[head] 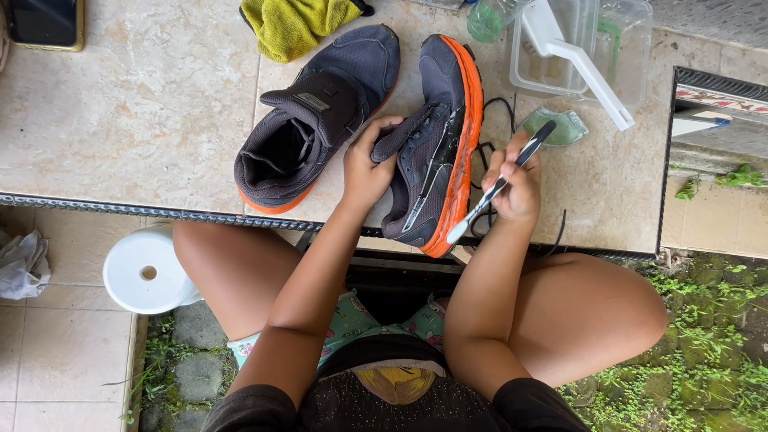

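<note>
The person sits low at the edge of a tiled ledge (144, 104), knees spread, both forearms reaching away from the body. The left hand (366, 164) is raised at the wrist, fingers curled and clamped on the opening of a dark grey shoe with an orange sole (432, 152), which is tipped onto its side so the sole faces right. The right hand (516, 186) sits just right of that sole, fingers closed tight round a toothbrush (498, 186) held slanting, its dark handle pointing up and away to the right, its white head down against the orange edge near the heel. A black lace (496, 112) trails on the tiles behind the hand.

To the left of the held shoe, its mate (320, 112) lies upright on the ledge, touching or nearly so. Farther off are a yellow cloth (296, 24), a clear plastic tub (592, 48) with a white brush (580, 56) laid across it, and a small green packet (560, 128). A white round lid (144, 272) rests low on the left.
</note>
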